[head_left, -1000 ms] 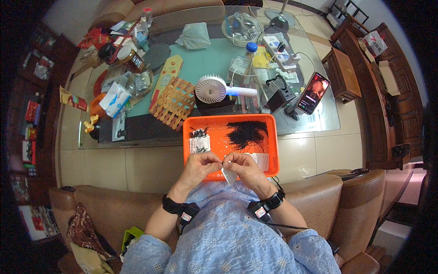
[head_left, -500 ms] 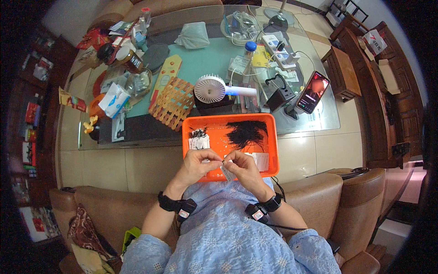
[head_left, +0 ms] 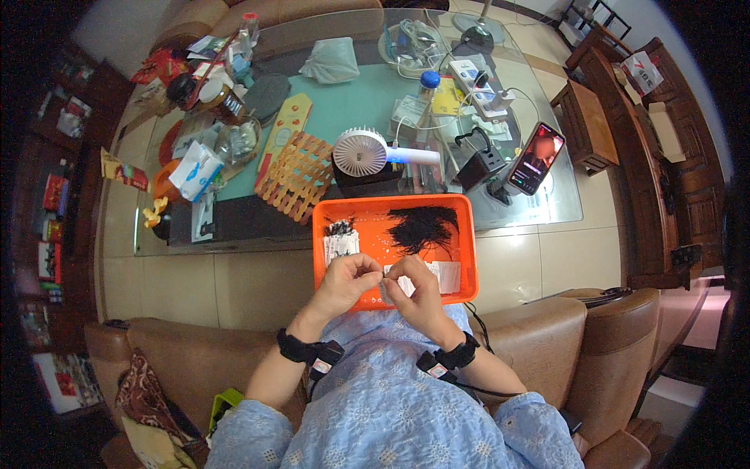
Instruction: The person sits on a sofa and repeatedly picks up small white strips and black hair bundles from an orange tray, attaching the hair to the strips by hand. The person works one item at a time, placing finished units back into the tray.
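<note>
Both my hands meet over the near side of an orange plastic tray (head_left: 392, 202), fingertips pinched close together. Between my left hand (head_left: 341, 284) and my right hand (head_left: 419, 291) is a small white hang tag (head_left: 383, 291), mostly hidden by the right fingers. Any cord at the fingertips is too fine to make out. Inside the tray, a bundle of black strings (head_left: 422, 229) lies at the far right. White tags with black strings (head_left: 341, 242) are stacked at the left, and plain white tags (head_left: 448, 276) lie at the right, beside my right hand.
Beyond the tray stands a glass table (head_left: 367, 98). On it are a white handheld fan (head_left: 362, 152), a woven wooden mat (head_left: 297, 178), a black charger block (head_left: 479, 169), a phone on a stand (head_left: 537, 159) and jars (head_left: 220, 102). A brown sofa (head_left: 539, 332) is around me.
The white tag hung visibly below my fingertips before; now the right fingers cover most of it. My right hand has turned slightly and its fingers have shifted; the left fingertips have moved little.
</note>
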Tool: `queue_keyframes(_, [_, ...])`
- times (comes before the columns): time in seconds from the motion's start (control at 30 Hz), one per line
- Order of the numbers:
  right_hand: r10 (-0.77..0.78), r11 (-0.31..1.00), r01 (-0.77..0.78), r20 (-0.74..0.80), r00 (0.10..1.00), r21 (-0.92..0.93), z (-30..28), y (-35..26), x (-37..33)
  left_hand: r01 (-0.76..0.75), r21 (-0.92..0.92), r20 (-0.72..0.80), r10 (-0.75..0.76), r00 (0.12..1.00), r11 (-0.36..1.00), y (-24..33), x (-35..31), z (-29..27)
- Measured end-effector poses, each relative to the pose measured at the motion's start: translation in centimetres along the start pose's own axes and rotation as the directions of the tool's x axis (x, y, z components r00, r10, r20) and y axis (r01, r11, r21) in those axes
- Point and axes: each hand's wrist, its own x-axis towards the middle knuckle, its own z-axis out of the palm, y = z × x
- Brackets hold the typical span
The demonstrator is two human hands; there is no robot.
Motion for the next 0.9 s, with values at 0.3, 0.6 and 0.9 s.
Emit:
queue_keyframes(0.3, [-0.154, 0.986, 0.155, 0.015, 0.988, -0.057, -0.8, 0.0, 0.4, -0.181, 0.02, -0.105, 0.182, 0.978, 0.983, -0.3, -0.5, 0.8])
queue_keyframes(0.6, [0.32, 0.812, -0.387, 0.221, 0.921, 0.437, -1.4, 1.2, 0.8, -0.191, -0.079, -0.07, 0.186, 0.98, 0.978, -0.2, -1.0, 0.6])
queue_keyframes(0.9, [0.248, 0.901, -0.324, 0.271, 0.93, 0.288, -1.6, 1.0, 1.2, -0.169, -0.095, -0.055, 0.164, 0.985, 0.981, -1.0, -0.8, 0.4])
